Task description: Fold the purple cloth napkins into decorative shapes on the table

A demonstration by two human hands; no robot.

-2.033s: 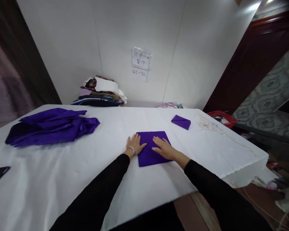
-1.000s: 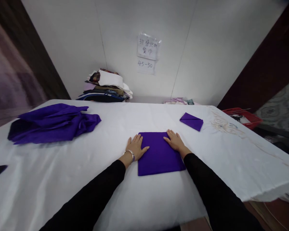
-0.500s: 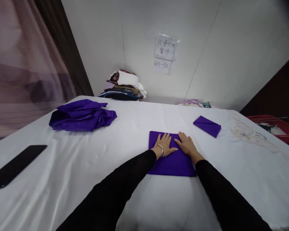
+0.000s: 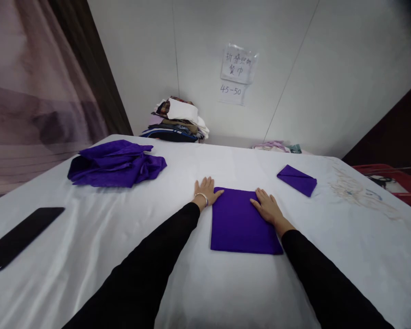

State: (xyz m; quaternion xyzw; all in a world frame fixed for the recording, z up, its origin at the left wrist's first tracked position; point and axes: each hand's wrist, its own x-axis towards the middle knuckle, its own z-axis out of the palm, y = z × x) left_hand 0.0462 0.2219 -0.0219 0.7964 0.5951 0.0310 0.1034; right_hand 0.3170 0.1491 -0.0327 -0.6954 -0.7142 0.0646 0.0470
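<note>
A purple cloth napkin (image 4: 245,228), folded to a flat square, lies on the white-covered table (image 4: 178,283). At its far left corner is my left hand (image 4: 206,191), fingers spread on the white cover and the thumb touching the napkin's edge; a silver bangle is on that wrist. My right hand (image 4: 267,206) rests flat on the napkin's upper right part, fingers stretched out. Off to the right lies a smaller folded purple napkin (image 4: 297,180). A loose heap of purple cloth (image 4: 118,164) sits at the far left of the table.
A black flat slab (image 4: 20,237) lies at the left front. Folded clothes (image 4: 178,121) are stacked against the wall, with more cloth (image 4: 276,146) at the back right. Paper signs (image 4: 238,66) hang on the wall. A red basket (image 4: 393,180) stands beyond the table's right edge.
My left hand has slid left across the napkin from its middle to its far left corner, uncovering the surface. The right hand stays almost where it was.
</note>
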